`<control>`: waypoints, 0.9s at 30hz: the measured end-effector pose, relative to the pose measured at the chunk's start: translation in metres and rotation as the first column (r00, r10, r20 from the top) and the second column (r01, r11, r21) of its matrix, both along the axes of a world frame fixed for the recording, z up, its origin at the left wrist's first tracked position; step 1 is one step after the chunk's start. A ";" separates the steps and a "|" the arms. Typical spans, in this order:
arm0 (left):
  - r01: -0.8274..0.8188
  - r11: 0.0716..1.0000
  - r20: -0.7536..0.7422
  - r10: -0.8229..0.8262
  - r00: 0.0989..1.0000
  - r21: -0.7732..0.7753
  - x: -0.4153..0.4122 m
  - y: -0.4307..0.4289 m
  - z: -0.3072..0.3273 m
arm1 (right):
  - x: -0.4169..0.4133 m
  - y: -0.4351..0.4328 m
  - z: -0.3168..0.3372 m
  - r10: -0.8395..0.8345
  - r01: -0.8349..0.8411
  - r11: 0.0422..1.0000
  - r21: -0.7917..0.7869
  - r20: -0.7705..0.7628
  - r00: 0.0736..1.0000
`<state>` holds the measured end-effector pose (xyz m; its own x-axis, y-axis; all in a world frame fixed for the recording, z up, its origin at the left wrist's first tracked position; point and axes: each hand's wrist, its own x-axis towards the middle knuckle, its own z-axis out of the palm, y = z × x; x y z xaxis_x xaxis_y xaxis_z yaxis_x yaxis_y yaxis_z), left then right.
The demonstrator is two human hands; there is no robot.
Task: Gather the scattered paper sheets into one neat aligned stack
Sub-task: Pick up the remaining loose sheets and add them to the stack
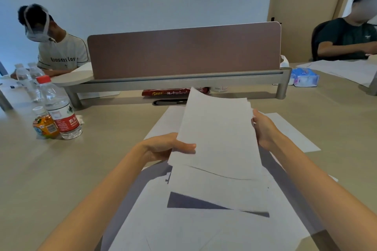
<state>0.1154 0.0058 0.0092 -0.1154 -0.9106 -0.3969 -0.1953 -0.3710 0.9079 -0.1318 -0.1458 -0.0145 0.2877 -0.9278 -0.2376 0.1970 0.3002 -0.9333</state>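
Between my two hands, above the beige table (81, 169), I hold a bundle of white paper sheets (218, 134). My left hand (163, 146) grips its left edge with the thumb on top. The right edge is held by my right hand (263, 126). The bundle's edges are uneven, with sheets fanning out at the top and bottom. More loose white sheets (204, 228) lie overlapping on the table under the bundle. One sheet (295, 134) sticks out to the right and another sheet (165, 122) pokes out on the left.
A clear water bottle with a red label (61, 112) and a small orange drink bottle (43, 124) stand at the left. A brown divider panel (183, 53) on a grey shelf crosses the far side. Two seated people, a tissue pack (304, 77) and other papers (346, 69) are beyond.
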 end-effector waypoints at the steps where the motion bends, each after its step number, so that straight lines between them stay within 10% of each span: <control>1: -0.065 0.998 -0.014 0.065 0.998 -0.005 -0.003 -0.004 -0.003 | -0.003 0.001 0.001 0.043 -0.043 0.999 0.001 0.003 0.999; 10: -0.362 0.929 0.044 0.366 0.929 -0.083 -0.030 -0.026 -0.031 | -0.006 -0.005 -0.002 0.111 -0.141 0.984 -0.106 -0.249 0.962; 20: -0.319 0.933 0.681 0.342 0.647 -0.166 -0.008 -0.023 -0.032 | -0.016 -0.002 -0.017 0.092 -0.237 0.951 -0.199 -0.548 0.832; 27: -0.523 0.850 0.376 0.506 0.776 -0.062 -0.002 -0.029 -0.023 | -0.010 0.001 -0.006 0.045 -0.037 0.985 0.170 -0.041 0.998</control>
